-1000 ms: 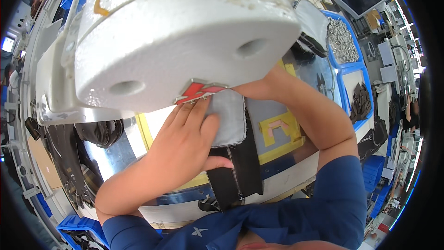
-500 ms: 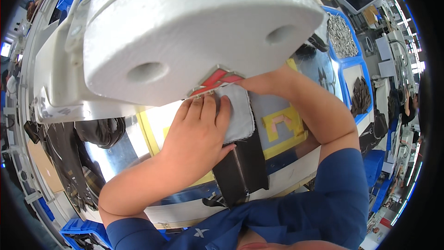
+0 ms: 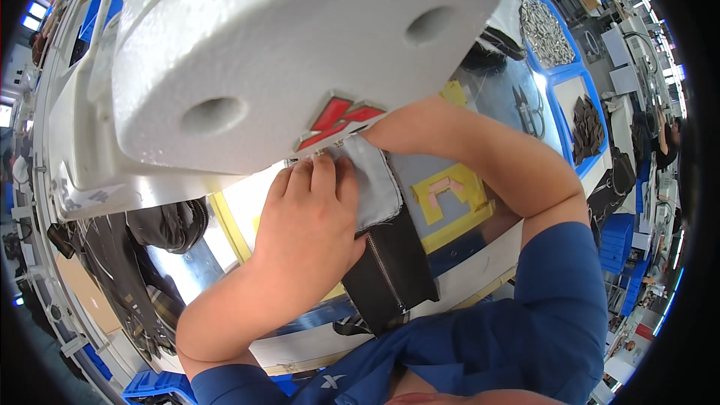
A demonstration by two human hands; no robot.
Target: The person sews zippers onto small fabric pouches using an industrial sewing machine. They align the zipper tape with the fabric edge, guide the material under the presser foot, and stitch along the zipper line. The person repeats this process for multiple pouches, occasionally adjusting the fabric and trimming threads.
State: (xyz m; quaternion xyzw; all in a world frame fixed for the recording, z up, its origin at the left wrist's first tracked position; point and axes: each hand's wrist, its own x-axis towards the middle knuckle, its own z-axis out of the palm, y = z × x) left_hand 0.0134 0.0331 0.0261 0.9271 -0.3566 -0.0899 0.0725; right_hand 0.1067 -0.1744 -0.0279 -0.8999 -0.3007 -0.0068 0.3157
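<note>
My left hand (image 3: 307, 214) lies flat, fingers stretched and thumb apart, on a light grey fabric piece (image 3: 375, 187) with a raw edge. Its fingertips reach the lower edge of a white sewing machine head (image 3: 300, 52). A black fabric strip (image 3: 386, 270) with a metal zipper runs from under the grey piece toward my body. From the right, my right hand (image 3: 386, 131) reaches behind the machine head beside the grey fabric; its fingers are hidden. The needle area is out of sight behind the head.
Yellow tape (image 3: 457, 202) marks the table right of the fabric. Scissors (image 3: 529, 111) lie farther right, beside blue trays (image 3: 555, 75) of metal parts and dark pieces. Dark garments or bags (image 3: 135, 262) are heaped at left. A blue crate (image 3: 157, 384) stands at lower left.
The whole view has shifted slightly, with the machine head now farther up and left. My left hand still presses on the grey fabric, and the right remains behind the head.
</note>
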